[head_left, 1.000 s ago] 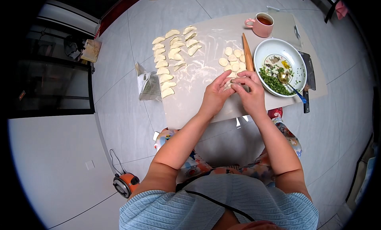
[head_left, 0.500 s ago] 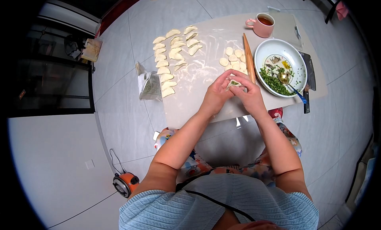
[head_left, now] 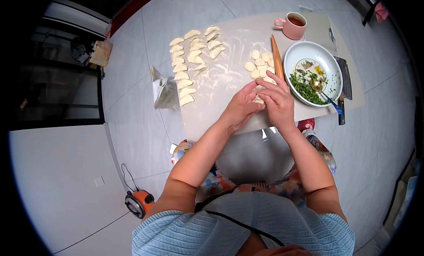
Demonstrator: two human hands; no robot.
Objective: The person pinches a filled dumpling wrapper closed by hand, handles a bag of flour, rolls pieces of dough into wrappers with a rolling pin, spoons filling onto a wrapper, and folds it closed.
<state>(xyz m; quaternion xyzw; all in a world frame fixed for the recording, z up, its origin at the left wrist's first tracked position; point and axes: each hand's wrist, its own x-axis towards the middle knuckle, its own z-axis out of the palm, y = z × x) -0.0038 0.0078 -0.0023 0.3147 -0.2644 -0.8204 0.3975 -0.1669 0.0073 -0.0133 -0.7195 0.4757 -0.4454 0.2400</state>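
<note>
Between my two hands is a dumpling (head_left: 259, 99), its dough mostly covered by the fingers. My left hand (head_left: 240, 107) grips it from the left with bent fingers. From the other side my right hand (head_left: 279, 105) pinches the dough with thumb and index finger. Just beyond my fingers lie several round dough wrappers (head_left: 255, 54), beside a tapered wooden rolling pin (head_left: 277, 57). To the right, a white bowl (head_left: 324, 53) holds chopped green filling (head_left: 304, 89) and a spoon (head_left: 327, 99). Folded dumplings (head_left: 180, 67) stand in rows on the left of the floured board.
A pink mug (head_left: 293, 30) of brown liquid is at the far right of the board (head_left: 234, 75). A cleaver (head_left: 343, 79) lies partly under the bowl, its handle past the edge. A bag (head_left: 165, 92) stands left of the board, and an orange appliance (head_left: 140, 203) is on the floor.
The dumpling's green filling showed between my hands before; now the dough is folded over it and my fingers cover more of it. My right fingers have moved in over the dough.
</note>
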